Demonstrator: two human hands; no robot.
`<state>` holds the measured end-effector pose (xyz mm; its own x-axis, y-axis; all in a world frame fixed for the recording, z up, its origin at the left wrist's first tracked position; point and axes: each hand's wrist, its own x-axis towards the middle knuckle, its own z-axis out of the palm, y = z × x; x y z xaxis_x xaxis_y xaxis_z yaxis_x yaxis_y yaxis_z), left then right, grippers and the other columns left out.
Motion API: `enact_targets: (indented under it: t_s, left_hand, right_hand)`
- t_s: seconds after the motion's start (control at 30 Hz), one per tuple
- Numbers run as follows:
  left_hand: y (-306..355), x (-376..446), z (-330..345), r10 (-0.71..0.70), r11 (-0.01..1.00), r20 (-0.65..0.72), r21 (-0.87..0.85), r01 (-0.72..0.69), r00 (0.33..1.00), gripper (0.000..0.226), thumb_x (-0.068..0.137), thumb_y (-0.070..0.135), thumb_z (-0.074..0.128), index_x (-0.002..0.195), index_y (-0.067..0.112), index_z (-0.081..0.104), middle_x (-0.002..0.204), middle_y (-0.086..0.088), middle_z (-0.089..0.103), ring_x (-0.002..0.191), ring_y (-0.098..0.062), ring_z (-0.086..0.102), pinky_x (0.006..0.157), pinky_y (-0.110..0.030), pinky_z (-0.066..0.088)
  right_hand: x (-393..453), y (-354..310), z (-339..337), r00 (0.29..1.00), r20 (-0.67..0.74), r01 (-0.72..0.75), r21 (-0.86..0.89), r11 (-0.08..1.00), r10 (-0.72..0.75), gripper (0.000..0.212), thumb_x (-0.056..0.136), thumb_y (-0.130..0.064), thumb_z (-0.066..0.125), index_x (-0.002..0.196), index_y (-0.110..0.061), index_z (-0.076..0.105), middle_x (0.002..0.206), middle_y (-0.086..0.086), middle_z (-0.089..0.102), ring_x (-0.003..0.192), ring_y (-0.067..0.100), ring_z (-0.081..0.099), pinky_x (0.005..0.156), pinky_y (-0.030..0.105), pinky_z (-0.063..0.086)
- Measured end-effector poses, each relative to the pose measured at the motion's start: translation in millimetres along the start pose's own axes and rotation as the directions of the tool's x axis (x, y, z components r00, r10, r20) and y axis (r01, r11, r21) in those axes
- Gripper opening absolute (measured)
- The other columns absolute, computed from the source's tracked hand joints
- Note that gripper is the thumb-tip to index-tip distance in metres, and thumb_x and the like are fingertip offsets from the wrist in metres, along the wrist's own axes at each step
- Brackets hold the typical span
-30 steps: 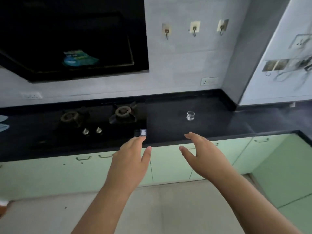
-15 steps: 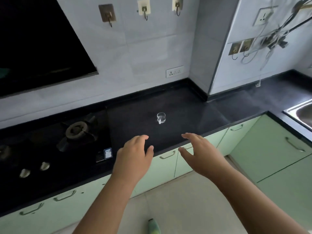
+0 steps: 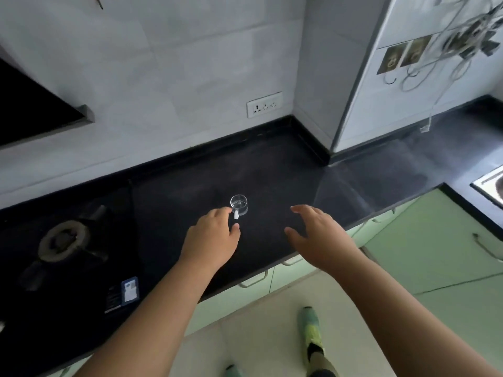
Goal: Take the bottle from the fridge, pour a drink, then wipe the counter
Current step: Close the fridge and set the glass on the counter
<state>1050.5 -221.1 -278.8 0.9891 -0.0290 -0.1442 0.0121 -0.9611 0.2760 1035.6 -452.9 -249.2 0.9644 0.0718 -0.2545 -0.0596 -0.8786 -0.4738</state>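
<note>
Reaching out over a black counter (image 3: 272, 172), both bare hands hang in the head view with nothing in them. The left hand (image 3: 211, 238) is palm down with its fingers loosely curled and apart, the fingertips just beside the handle of a small clear glass (image 3: 239, 205); whether they touch it cannot be told. The glass stands upright on the counter, with what looks like a little clear liquid in it. The right hand (image 3: 317, 235) is to the right of the glass, well clear of it, fingers spread and thumb out. No bottle shows in this view. A stove (image 3: 62, 242) sits at the left of the counter, with a small blue-and-white label (image 3: 129, 289) near its front edge. A socket (image 3: 264, 105) is on the tiled wall behind the glass. Pale green cabinets (image 3: 424, 240) run under the counter, and a corner of a sink (image 3: 490, 186) shows at far right. A foot in a green sock (image 3: 309, 325) stands on the floor below.
</note>
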Motion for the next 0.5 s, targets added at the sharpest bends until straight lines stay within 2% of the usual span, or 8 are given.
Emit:
enact_targets:
  t_s: [0.1, 0.3, 0.5]
  left_hand:
    - [6.2, 36.5, 23.4, -0.118, 0.993, 0.051, 0.003, 0.118, 0.992, 0.049, 0.104, 0.041, 0.049, 0.148, 0.020, 0.046, 0.145, -0.003, 0.056, 0.128, -0.025, 0.057, 0.096, -0.044, 0.050]
    - [9.5, 88.5, 71.9, -0.348, 0.936, 0.103, -0.004, 0.351, 0.932, 0.046, 0.104, 0.041, 0.050, 0.143, 0.017, 0.050, 0.139, -0.005, 0.057, 0.123, -0.029, 0.059, 0.091, -0.046, 0.053]
    - [7.4, 119.2, 108.9, -0.463, 0.883, 0.146, -0.006, 0.469, 0.874, 0.038, 0.105, 0.042, 0.049, 0.131, 0.016, 0.057, 0.129, -0.006, 0.060, 0.115, -0.029, 0.061, 0.085, -0.043, 0.053]
  right_hand:
    - [54.1, 19.9, -3.3, 0.998, 0.032, 0.045, -0.010, 0.999, -0.044, 0.059, 0.102, -0.047, 0.055, 0.155, -0.028, 0.040, 0.157, -0.003, 0.046, 0.141, 0.021, 0.048, 0.110, 0.040, 0.045]
    - [137.1, 48.1, 3.3, 0.967, 0.200, 0.165, -0.029, 0.986, -0.156, 0.060, 0.101, -0.045, 0.057, 0.155, -0.026, 0.039, 0.156, -0.001, 0.048, 0.137, 0.023, 0.050, 0.108, 0.039, 0.046]
    - [188.9, 55.7, 32.7, 0.914, 0.365, 0.211, -0.051, 0.976, -0.179, 0.063, 0.102, -0.044, 0.057, 0.158, -0.027, 0.036, 0.159, 0.002, 0.044, 0.141, 0.026, 0.047, 0.109, 0.042, 0.047]
